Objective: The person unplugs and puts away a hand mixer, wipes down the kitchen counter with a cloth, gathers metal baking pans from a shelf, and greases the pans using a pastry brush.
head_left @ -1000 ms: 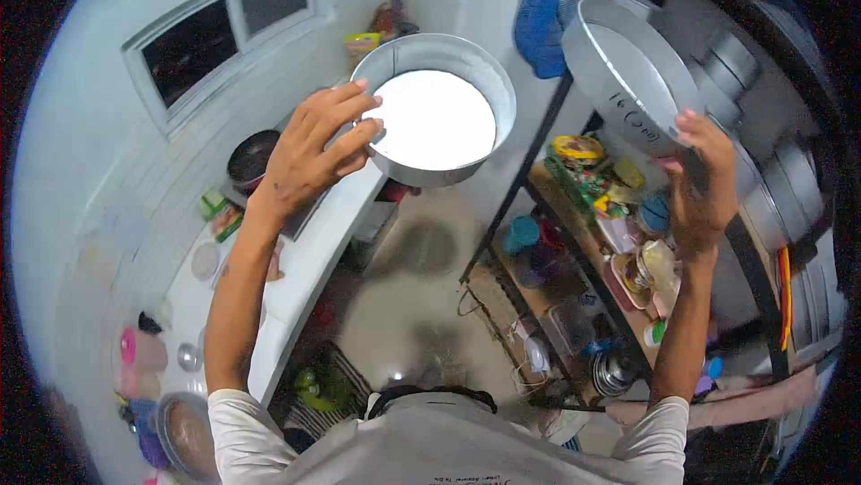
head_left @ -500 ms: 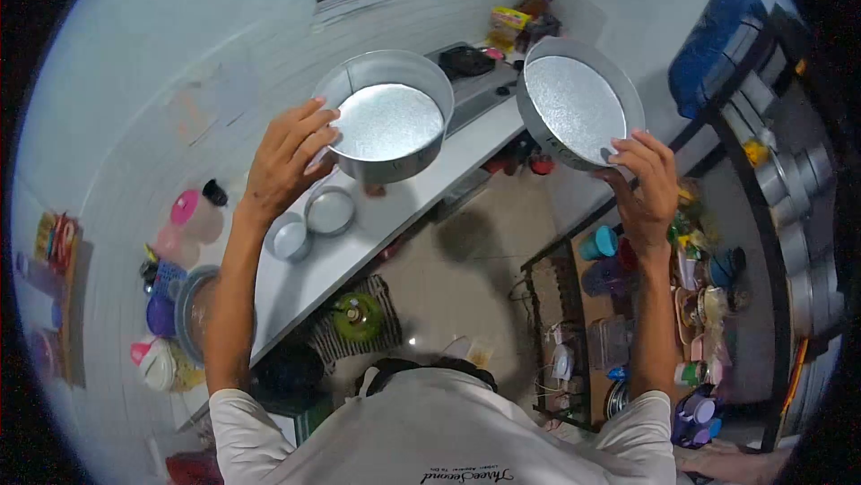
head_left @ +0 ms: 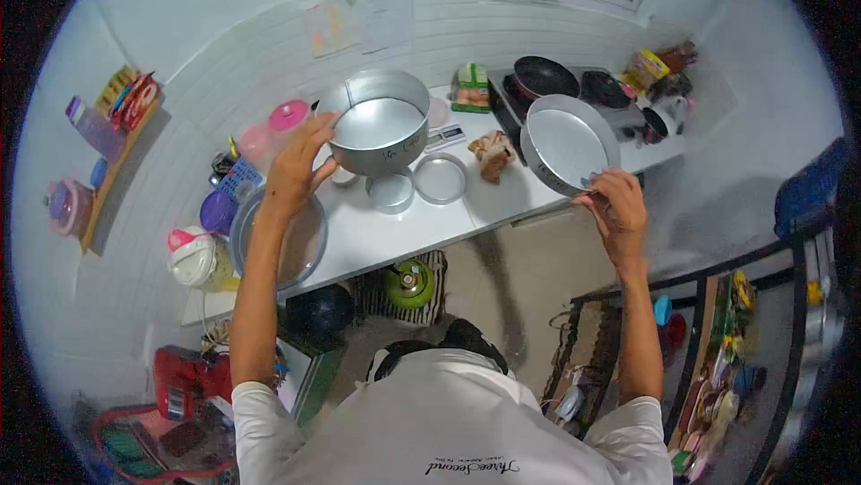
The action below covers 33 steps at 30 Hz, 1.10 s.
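Two round metal pans are held up in front of me. My left hand (head_left: 300, 167) grips the rim of the deeper left pan (head_left: 386, 149), which has dark writing on its outer wall. Fingers of my right hand (head_left: 614, 207) pinch the lower right rim of the other pan (head_left: 569, 140), which is tilted. Both pans look empty inside. Below the left pan, two smaller round tins, one (head_left: 391, 193) beside the other (head_left: 440, 178), rest on the white counter (head_left: 377, 247). A crumpled brown item (head_left: 491, 155) lies between the two held pans.
A stove with a black frying pan (head_left: 545, 78) is at the back right. A large lidded bowl (head_left: 309, 243) and a white tub (head_left: 199, 261) stand at the counter's left. Below are a green gas cylinder (head_left: 410, 283) and a red mixer (head_left: 179, 382). Shelving (head_left: 700, 324) is at the lower right.
The view has swung left from the shelving to the counter. Both pans have come along in my hands, and the right pan has moved lower, over the counter's edge.
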Each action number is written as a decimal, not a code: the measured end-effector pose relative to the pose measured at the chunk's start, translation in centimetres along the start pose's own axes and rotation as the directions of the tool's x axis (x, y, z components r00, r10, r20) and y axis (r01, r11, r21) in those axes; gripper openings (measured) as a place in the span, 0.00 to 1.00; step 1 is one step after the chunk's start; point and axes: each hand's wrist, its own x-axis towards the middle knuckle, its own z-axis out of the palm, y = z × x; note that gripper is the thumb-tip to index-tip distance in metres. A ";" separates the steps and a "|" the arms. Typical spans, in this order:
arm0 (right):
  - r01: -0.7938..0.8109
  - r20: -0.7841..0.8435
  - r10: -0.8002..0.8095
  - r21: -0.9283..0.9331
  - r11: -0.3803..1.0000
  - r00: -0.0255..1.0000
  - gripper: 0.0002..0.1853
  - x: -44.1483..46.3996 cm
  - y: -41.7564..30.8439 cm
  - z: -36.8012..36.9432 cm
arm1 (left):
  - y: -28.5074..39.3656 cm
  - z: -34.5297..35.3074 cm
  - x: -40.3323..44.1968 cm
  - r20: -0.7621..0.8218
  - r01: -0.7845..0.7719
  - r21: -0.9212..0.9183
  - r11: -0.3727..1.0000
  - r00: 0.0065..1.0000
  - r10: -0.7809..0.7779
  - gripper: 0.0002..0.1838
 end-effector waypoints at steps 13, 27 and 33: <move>0.010 0.201 -0.097 0.395 0.919 0.975 0.15 6.5 4.6 26.9 | -5.1 3.4 -5.6 -0.032 0.409 0.017 0.912 0.912 -0.408 0.29; 0.075 0.422 -0.297 0.467 0.881 0.856 0.14 8.3 6.5 55.3 | -3.3 6.1 -3.5 -0.007 0.719 0.392 0.574 0.626 -0.780 0.27; 0.078 0.496 -0.328 0.458 0.885 0.804 0.11 7.5 7.2 62.7 | -5.1 8.8 -4.2 0.026 0.739 0.269 0.618 0.636 -0.772 0.21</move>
